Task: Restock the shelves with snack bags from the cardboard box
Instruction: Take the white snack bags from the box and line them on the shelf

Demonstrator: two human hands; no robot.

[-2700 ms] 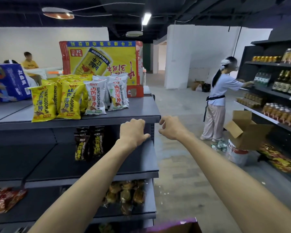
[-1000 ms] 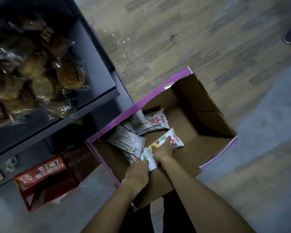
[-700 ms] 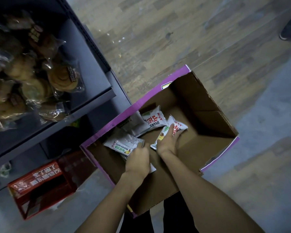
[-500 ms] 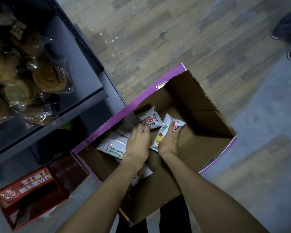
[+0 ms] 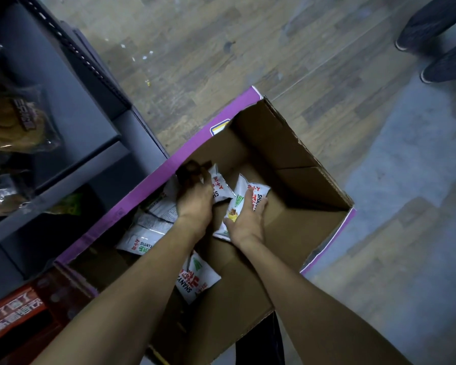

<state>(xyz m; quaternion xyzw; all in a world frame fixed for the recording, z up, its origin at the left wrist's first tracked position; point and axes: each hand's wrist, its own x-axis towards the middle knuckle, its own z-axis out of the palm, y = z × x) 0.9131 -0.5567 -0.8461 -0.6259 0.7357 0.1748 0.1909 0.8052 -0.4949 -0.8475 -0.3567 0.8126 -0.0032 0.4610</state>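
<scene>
An open cardboard box with purple outer sides stands on the floor below me, with several white snack bags inside. My left hand reaches into the far left corner and grips one white bag at its edge. My right hand holds a second white bag, thumb over its front. More white bags lie along the left wall, and one lies under my left forearm.
A dark grey shelf unit stands to the left, with clear packs of pastries on it. A red carton sits under it at the lower left. A person's dark shoes stand at the upper right on the wood floor.
I have gone from gripping the shelf edge to bending over the box. My left hand moved from the near bags to the far left corner; my right hand kept its bag.
</scene>
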